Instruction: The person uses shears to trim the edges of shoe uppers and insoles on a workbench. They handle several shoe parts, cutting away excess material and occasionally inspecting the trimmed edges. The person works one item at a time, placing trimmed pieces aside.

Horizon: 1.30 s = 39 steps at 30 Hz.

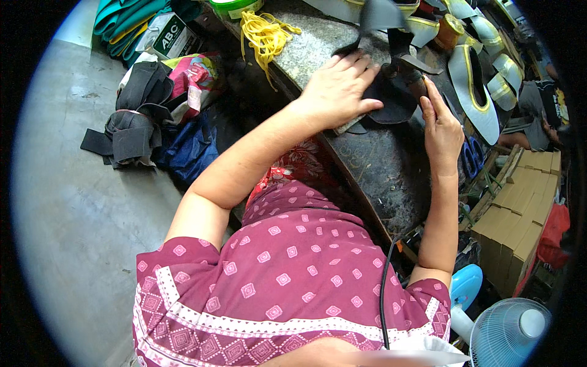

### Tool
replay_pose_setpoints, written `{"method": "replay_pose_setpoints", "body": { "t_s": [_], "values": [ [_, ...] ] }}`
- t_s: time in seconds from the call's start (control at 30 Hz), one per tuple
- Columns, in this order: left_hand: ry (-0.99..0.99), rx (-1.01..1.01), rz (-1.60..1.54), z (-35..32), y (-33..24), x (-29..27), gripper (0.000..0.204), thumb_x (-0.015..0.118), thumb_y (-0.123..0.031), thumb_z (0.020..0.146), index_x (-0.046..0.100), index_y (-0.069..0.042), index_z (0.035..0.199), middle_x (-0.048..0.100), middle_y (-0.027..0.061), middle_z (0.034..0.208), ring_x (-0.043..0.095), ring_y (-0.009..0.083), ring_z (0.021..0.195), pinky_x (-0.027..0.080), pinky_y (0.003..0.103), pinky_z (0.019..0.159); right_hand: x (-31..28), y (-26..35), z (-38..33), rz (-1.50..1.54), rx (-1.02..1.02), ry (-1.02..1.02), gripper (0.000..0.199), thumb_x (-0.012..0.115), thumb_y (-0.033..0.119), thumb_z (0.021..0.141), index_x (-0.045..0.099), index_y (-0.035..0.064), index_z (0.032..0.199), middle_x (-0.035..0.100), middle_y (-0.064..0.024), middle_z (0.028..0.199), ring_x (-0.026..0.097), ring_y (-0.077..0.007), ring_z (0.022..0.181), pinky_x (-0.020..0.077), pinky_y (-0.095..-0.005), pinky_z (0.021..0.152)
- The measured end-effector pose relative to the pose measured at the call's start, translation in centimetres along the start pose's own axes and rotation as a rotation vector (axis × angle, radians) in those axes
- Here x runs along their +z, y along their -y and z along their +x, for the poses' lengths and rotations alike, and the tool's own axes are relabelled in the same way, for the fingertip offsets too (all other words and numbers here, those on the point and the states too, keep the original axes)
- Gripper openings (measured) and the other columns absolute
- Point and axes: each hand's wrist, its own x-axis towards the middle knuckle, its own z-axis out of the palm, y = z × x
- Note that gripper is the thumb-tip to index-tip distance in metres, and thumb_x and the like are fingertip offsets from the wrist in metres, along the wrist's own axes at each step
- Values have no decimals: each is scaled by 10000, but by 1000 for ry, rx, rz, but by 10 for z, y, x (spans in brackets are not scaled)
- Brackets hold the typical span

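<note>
My left hand [342, 85] lies palm down with fingers stretched out, at the edge of a black flat piece [394, 104] that looks like leather or sole material. Beneath it is a pale stone slab [312, 58] on the worn bench. To the right, my right hand [443, 131] is closed round the brown handle of a tool that looks like a hammer [417, 84], its index finger laid along the handle. The dark metal head sits over the black piece. A curved dark grey piece [380, 17] stands just beyond, its lower part partly hidden.
Yellow laces [263, 37] hang over the bench's left edge beside a green tub [235, 7]. Silver-white shoe uppers [474, 85], a thread spool [449, 30] and blue-handled scissors [472, 156] lie right. Cardboard [516, 208] and a fan [507, 333] stand lower right; dark cloth bundles [137, 122] left.
</note>
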Motion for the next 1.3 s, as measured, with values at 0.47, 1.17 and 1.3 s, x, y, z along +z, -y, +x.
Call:
{"method": "replay_pose_setpoints", "body": {
  "t_s": [0.47,1.17,1.3],
  "values": [
    [-269,53,-3,-20,-18,-7,147,626,-162,803,730,-106,890,610,43,878,608,234,924,398,472,1013,-30,17,4,676,124,-180,383,660,257,988,637,171,1360,755,-22,1088,544,-31,674,505,-210,611],
    [-104,101,220,-10,15,-26,135,629,-209,785,721,-253,873,669,-102,909,600,133,1007,355,385,945,-40,6,-6,-60,-87,-13,349,619,409,968,649,374,1314,745,-55,1038,736,-238,827,576,-352,692],
    [-303,114,124,-5,-4,-7,78,621,-212,775,644,-226,702,591,-86,726,583,139,909,341,410,933,-30,16,-1,551,103,-110,374,629,395,973,663,263,1321,739,-82,1105,736,-203,815,561,-324,702]
  ]
}}
